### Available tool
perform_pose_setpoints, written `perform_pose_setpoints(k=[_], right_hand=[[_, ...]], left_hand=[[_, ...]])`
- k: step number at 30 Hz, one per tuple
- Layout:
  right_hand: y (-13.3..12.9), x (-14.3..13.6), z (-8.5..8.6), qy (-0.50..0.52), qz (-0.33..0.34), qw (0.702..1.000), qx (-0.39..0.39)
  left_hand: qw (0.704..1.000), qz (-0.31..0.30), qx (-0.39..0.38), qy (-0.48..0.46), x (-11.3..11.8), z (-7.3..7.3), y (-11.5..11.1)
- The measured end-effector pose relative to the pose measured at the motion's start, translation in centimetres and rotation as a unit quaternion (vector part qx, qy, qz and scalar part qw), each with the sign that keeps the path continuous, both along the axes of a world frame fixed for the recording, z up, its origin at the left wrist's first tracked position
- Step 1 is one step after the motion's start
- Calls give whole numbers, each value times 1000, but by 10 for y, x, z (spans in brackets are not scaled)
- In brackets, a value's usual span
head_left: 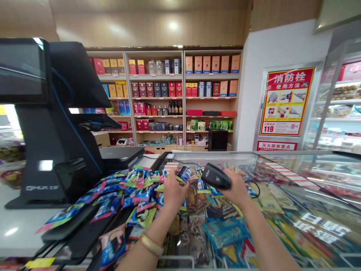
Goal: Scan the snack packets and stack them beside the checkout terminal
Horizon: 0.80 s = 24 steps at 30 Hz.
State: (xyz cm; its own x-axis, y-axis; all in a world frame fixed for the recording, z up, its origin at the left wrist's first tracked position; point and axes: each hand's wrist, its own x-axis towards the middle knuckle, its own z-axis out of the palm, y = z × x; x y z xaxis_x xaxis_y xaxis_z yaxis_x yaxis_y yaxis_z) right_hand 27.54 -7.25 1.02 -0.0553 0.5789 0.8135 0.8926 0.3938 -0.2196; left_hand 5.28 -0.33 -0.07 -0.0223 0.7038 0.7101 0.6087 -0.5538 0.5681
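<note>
Small blue packet (185,173) was held beside a black scanner (216,176)

The packet was held up by the left hand (175,191), at the right side of a big pile of packets (138,180). The thumb and fingers were curled most of the way in, and the packet was pinched between them. A gold bangle (151,244) was worn on the left wrist.

The scanner was gripped by the right hand (236,188). Most of the right fingers were hidden, so how far they were curled could not be told. The front end of the scanner was pointed to the left, toward the packet, and a gap was seen between the two. A loop of black cord (257,190) was seen just to the right of the right hand.

In the pile, blue, green and pink were mixed, and the packets were heaped over one another. To the left, a black till (67,146) was set on a white counter (15,220). On the near side, one larger packet (113,244) was seen to the left of the bangle. To the right, bags were shown through the glass case (225,153).

On the far side, tall shelves (183,98) were filled with boxes and bottles. To their right, a red poster (286,101) was hung on a white wall (252,94).
</note>
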Motion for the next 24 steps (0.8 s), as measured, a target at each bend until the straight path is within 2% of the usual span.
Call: perform_pose_setpoints(k=[5, 17, 20, 24], right_hand=[[0, -10, 1, -20, 43, 998, -41], [0, -11, -2, -23, 34, 998, -53], [0, -9, -2, -29, 22, 998, -49], [0, -6, -3, -28, 2, 999, -25]], left_hand=[[1000, 9, 4, -9, -3, -4, 2], [998, 22, 54, 29, -3, -2, 1], [993, 73, 90, 34, -9, 6, 0], [972, 213, 95, 17, -28, 20, 4]])
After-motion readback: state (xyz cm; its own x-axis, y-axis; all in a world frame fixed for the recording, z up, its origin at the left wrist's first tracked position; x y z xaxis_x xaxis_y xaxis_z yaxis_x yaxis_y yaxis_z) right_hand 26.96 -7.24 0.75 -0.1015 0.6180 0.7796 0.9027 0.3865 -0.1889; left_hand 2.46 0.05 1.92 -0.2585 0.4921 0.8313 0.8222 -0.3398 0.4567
